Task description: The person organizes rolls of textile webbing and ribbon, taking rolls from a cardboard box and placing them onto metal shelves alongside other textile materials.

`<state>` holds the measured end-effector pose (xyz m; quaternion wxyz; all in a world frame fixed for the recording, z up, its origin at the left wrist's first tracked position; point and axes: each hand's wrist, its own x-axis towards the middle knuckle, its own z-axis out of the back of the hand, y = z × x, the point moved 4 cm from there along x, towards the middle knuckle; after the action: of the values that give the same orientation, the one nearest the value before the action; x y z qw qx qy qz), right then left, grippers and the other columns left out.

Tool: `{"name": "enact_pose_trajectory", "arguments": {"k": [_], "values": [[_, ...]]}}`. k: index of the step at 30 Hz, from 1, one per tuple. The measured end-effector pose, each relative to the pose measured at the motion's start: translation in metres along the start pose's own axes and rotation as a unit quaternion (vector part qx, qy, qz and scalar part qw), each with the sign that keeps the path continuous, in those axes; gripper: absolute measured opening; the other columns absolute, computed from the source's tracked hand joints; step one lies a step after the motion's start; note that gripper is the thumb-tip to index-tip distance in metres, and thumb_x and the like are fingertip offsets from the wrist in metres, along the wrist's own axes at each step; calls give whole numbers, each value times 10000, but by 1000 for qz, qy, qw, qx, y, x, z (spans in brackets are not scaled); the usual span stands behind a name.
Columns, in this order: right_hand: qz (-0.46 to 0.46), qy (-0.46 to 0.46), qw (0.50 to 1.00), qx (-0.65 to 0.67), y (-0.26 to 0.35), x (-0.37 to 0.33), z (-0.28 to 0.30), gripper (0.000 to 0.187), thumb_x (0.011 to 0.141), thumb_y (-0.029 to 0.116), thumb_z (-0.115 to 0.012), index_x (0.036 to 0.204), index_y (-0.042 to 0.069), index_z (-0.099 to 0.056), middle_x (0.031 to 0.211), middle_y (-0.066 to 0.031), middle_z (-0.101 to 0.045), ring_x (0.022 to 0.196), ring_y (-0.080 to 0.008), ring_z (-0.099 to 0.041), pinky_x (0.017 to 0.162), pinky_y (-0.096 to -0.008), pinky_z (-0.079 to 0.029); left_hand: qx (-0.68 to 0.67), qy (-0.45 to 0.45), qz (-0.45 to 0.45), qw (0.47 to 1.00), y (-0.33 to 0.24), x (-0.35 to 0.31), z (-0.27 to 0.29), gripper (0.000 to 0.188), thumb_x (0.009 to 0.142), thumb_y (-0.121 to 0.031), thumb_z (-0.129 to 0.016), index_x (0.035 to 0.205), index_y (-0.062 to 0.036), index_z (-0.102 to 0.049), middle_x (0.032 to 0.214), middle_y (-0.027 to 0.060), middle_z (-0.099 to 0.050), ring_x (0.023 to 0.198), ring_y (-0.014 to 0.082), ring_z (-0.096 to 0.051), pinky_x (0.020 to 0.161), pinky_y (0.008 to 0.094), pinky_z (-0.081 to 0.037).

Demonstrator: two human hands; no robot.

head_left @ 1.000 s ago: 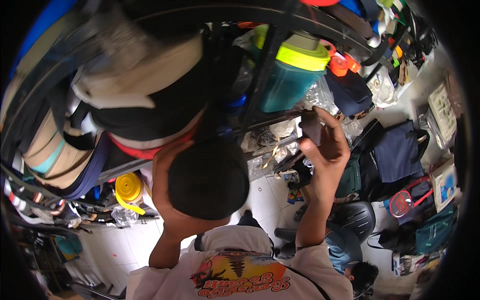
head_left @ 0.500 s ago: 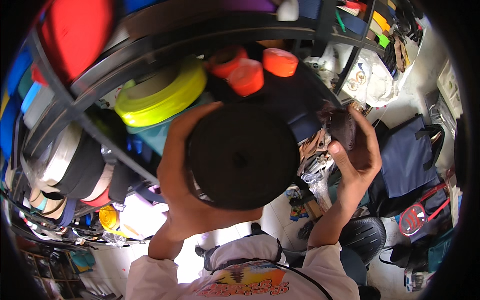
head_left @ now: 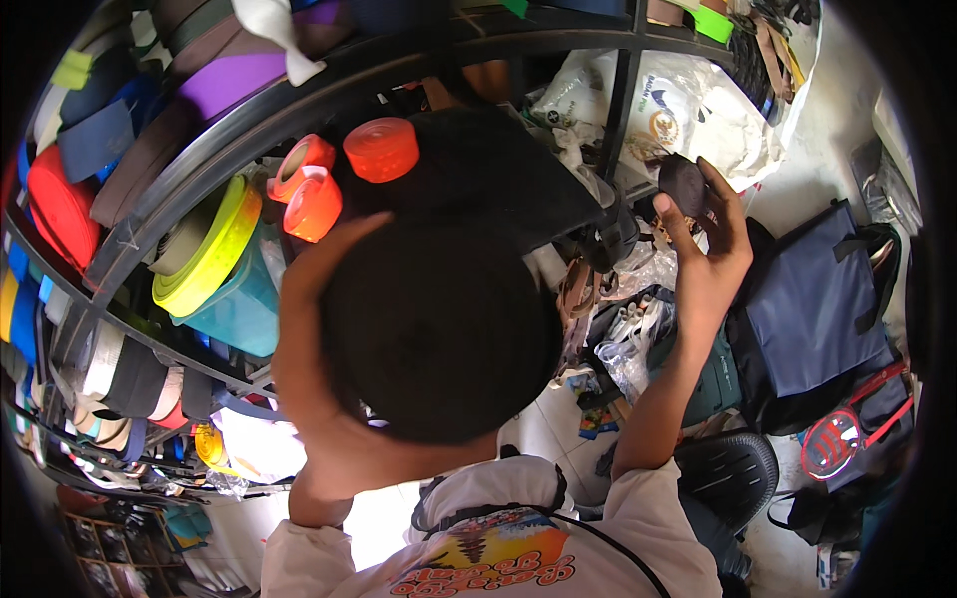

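Note:
A large black roll of webbing [head_left: 444, 334] fills the middle of the view. My left hand [head_left: 314, 399] is wrapped around its left and near sides. Out to the right and farther off, my right hand [head_left: 713, 239] grips a small dark brown roll of strap [head_left: 682, 186] between thumb and fingers. The two rolls are apart. Beyond the black roll, a shelf carries neon orange tape rolls [head_left: 382, 149] and a dark flat surface [head_left: 478, 164]. A neon yellow roll [head_left: 239, 234] rests over a teal bin [head_left: 244, 309] at the left.
Black metal shelf rails [head_left: 399, 70] cross the far side, with coloured webbing rolls [head_left: 60, 204] stacked to the left. White plastic bags [head_left: 688, 110] lie far right. A navy bag [head_left: 812, 309], a red-trimmed bag [head_left: 832, 444] and a black chair [head_left: 733, 473] stand at the right.
The shelf and its rolls have shifted left in view. My right hand has moved farther away with the small brown roll; the black roll, still in my left hand, sits slightly more left.

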<state>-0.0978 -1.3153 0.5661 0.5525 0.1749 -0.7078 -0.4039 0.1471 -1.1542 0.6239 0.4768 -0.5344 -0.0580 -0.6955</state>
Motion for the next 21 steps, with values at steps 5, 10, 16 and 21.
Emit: {"name": "enact_pose_trajectory", "arguments": {"k": [5, 10, 16, 21], "values": [[-10, 1, 1000, 12, -42, 15, 22, 491, 757, 89, -811, 1200, -12, -623, 1064, -123, -664, 918, -153, -630, 820, -270, -496, 105, 30, -139, 984, -17, 66, -114, 818, 555, -253, -840, 1239, 32, -496, 1147, 191, -599, 1049, 332, -616, 913, 395, -502], [-16, 23, 998, 56, -64, 21, -10, 481, 762, 77, -795, 1201, -11, -619, 1116, -142, -647, 949, -196, -649, 811, -305, -515, 278, 153, -43, 947, 15, 124, -176, 758, 478, -387, -868, 1002, 95, -606, 952, 211, -661, 897, 376, -666, 800, 415, -545], [-35, 30, 999, -3, -72, 21, 2, 479, 749, 53, -766, 1202, 5, -620, 1138, -150, -627, 999, -226, -637, 835, -331, -512, 266, 394, 46, 878, 64, 178, -209, 644, 482, -362, -845, 947, 54, -686, 967, 197, -684, 899, 309, -674, 778, 370, -538], [4, 30, 999, 24, -82, 35, -10, 470, 747, 35, -747, 1198, 0, -617, 1164, -168, -618, 1030, -256, -627, 878, -338, -503, 256, 321, 93, 907, 119, 199, -230, 792, 415, -394, -852, 1103, -47, -671, 1086, 158, -679, 1028, 287, -642, 865, 369, -498]]}}
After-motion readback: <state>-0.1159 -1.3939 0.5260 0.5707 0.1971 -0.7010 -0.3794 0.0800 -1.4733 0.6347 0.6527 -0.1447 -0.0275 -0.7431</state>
